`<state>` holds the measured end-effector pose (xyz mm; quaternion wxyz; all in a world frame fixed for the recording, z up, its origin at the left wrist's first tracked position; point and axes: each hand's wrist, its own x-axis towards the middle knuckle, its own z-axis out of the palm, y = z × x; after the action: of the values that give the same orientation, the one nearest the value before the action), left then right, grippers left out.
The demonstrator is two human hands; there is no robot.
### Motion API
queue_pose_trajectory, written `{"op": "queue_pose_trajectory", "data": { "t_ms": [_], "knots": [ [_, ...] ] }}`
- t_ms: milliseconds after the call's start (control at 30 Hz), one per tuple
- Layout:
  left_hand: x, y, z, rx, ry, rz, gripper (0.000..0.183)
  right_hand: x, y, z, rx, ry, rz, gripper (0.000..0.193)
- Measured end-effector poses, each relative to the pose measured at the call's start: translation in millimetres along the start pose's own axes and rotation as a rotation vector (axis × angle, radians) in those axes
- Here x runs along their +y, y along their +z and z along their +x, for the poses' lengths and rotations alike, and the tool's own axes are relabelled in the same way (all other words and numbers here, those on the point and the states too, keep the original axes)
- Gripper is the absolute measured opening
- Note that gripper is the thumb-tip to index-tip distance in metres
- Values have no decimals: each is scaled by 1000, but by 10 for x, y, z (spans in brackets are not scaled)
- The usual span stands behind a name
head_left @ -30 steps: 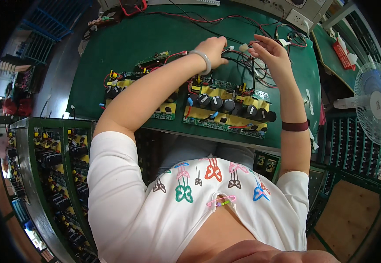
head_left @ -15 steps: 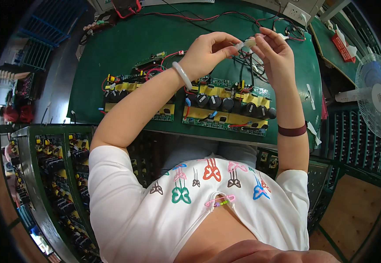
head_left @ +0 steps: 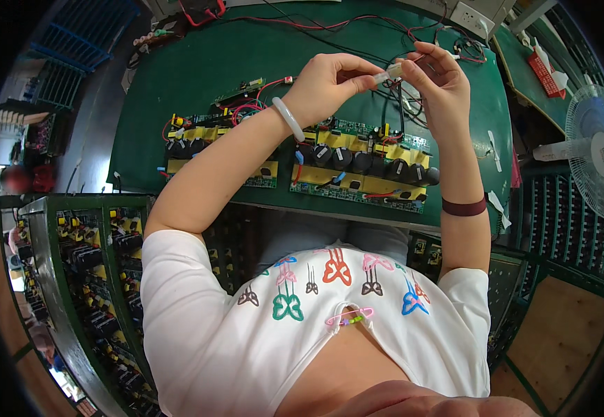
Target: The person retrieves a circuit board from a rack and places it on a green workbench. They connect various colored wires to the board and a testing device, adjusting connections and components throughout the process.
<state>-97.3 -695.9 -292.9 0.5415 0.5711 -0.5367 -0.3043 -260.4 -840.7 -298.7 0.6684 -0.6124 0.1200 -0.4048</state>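
Note:
Above the far part of the bench, my left hand (head_left: 333,80) pinches a translucent white plug connector (head_left: 381,77) between thumb and fingers. My right hand (head_left: 439,87) grips a cream-white connector (head_left: 395,71) whose end meets the other one. Whether the two are joined I cannot tell. Dark cables hang and loop beneath the fingers. Below my hands lies a green circuit board (head_left: 361,170) with black round capacitors and yellow parts. A second similar board (head_left: 260,174) lies to its left, partly covered by my left forearm.
The green bench top (head_left: 246,59) carries black and red wires along its far side. A wall socket (head_left: 470,22) is at the far right. A white fan (head_left: 597,149) and a red basket (head_left: 546,73) stand right. Racks of circuit boards (head_left: 90,278) fill the left side.
The connectors in my hands have dropped slightly, and their angle has shifted a little. My right hand has moved a touch rightward. The boards lie where they were.

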Motion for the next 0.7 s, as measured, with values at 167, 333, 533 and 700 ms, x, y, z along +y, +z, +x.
{"op": "queue_pose_trajectory", "data": {
  "t_ms": [167, 333, 533, 700],
  "knots": [
    [0, 5, 3, -9, -29, 8, 25, -72, 21, -33, -65, -134, -149, 37],
    [-1, 12, 4, 4, -33, 33, 24, -27, -24, -42, -96, -78, -154, 35],
    [-17, 17, 0, 27, -30, 25, 33, 20, -3, -126, -76, -74, -123, 34],
    [-30, 46, 29, 19, -60, 35, 39, 21, 44, -140, -71, -44, -198, 33]
  ]
}}
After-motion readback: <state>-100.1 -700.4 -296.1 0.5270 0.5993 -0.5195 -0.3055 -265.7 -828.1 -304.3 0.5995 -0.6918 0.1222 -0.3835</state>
